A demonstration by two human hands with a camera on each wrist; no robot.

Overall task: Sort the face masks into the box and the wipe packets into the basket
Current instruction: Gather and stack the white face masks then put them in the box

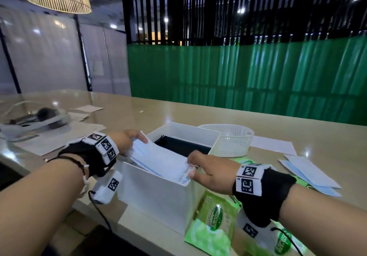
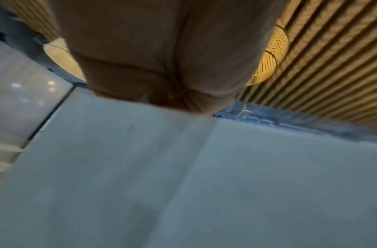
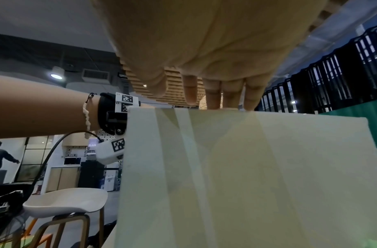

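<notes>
A light blue face mask [image 1: 158, 159] lies tilted across the open top of the white box [image 1: 156, 194], half inside it. My left hand [image 1: 129, 140] pinches the mask's far left end, and my right hand [image 1: 206, 171] pinches its near right end at the box rim. A black mask [image 1: 178, 144] lies in the box's far half. The white mesh basket [image 1: 232, 140] stands behind the box on the right. Green wipe packets [image 1: 214, 222] lie at the table's near edge under my right wrist. More blue masks [image 1: 309, 174] lie to the right. The left wrist view shows only the box wall [image 2: 183, 184], blurred.
Papers [image 1: 274, 145] lie beside the basket. A headset and more papers [image 1: 39, 120] sit at the far left of the beige table [image 1: 327, 136]. A green screen stands behind the table. A white stool [image 3: 66, 204] shows in the right wrist view.
</notes>
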